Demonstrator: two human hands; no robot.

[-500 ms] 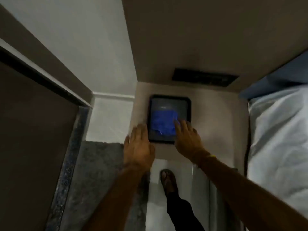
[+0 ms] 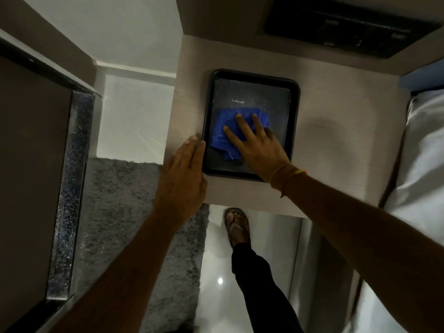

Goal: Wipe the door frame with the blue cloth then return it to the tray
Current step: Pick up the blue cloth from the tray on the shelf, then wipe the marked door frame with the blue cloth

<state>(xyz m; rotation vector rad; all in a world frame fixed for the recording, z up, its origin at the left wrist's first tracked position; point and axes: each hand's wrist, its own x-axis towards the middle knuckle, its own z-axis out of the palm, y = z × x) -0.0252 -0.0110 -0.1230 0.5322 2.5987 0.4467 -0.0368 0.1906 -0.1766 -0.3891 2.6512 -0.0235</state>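
Observation:
A crumpled blue cloth (image 2: 222,131) lies in a black rectangular tray (image 2: 295,111) on a pale wooden side table (image 2: 336,150). My right hand (image 2: 257,145) rests flat on the cloth with its fingers spread over it, covering the cloth's right part. My left hand (image 2: 183,174) lies flat on the table just left of the tray, fingers together, its fingertips touching the tray's left rim. The dark door frame (image 2: 69,176) with a glossy speckled edge runs down the left side.
A grey shaggy rug (image 2: 125,224) covers the floor left of the table. My sandalled foot (image 2: 236,224) stands on shiny white tiles below the table edge. A bed with white bedding (image 2: 422,164) is at the right. A dark panel (image 2: 348,27) sits above.
The camera has come closer to the table. My right hand has slid further onto the blue cloth, and my left hand has moved up against the tray's left rim.

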